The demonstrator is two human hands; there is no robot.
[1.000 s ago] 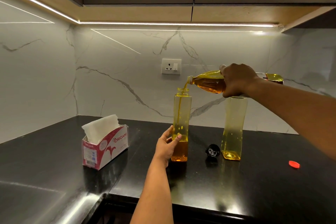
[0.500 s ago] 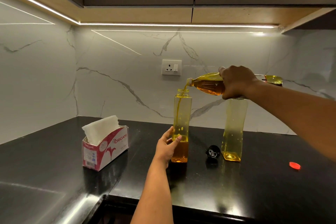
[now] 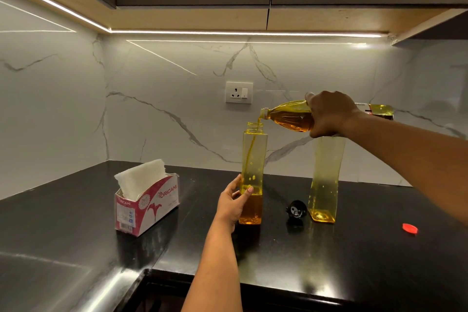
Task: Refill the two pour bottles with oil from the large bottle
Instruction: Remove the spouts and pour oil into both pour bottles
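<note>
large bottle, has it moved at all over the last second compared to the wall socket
No. The large bottle sits at the same tilt, its mouth just right of and below the wall socket, above the left pour bottle, as it did a second ago.

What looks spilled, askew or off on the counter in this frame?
No spill shows. The stream from the large oil bottle lands in the mouth of the pour bottle gripped by the left hand. The black cap and red cap lie loose on the counter.
</note>
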